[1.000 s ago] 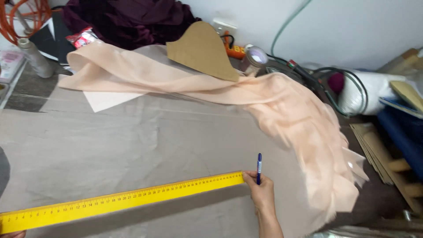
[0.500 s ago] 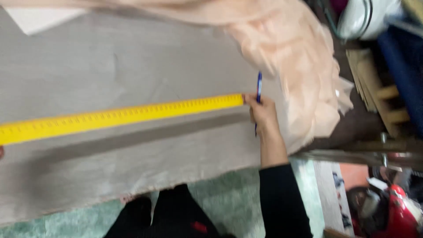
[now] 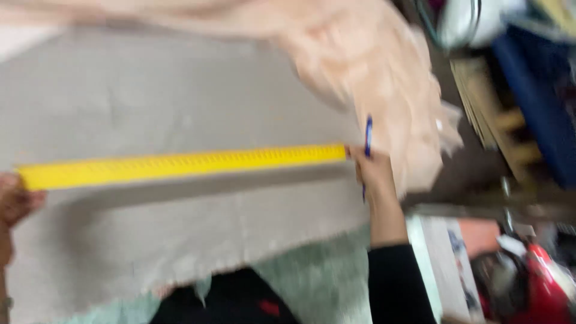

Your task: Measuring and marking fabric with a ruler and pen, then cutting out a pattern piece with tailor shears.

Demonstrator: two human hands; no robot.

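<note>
A long yellow ruler (image 3: 180, 164) lies flat across a grey cloth (image 3: 168, 108) spread on the table. My right hand (image 3: 373, 171) sits at the ruler's right end and holds a blue pen (image 3: 368, 132) upright. At the left edge of the view my left hand (image 3: 15, 201) rests against the ruler's left end. The frame is blurred by motion.
A heap of peach fabric (image 3: 372, 66) lies behind and to the right of the ruler. Stacked cardboard (image 3: 480, 102), a blue object (image 3: 534, 114) and a red object (image 3: 540, 282) crowd the right side. The cloth's frayed near edge (image 3: 240, 264) hangs over a greenish floor.
The view has tilted down toward the near edge and moved closer. My left hand has come into view at the ruler's left end. Ruler and right hand keep their places.
</note>
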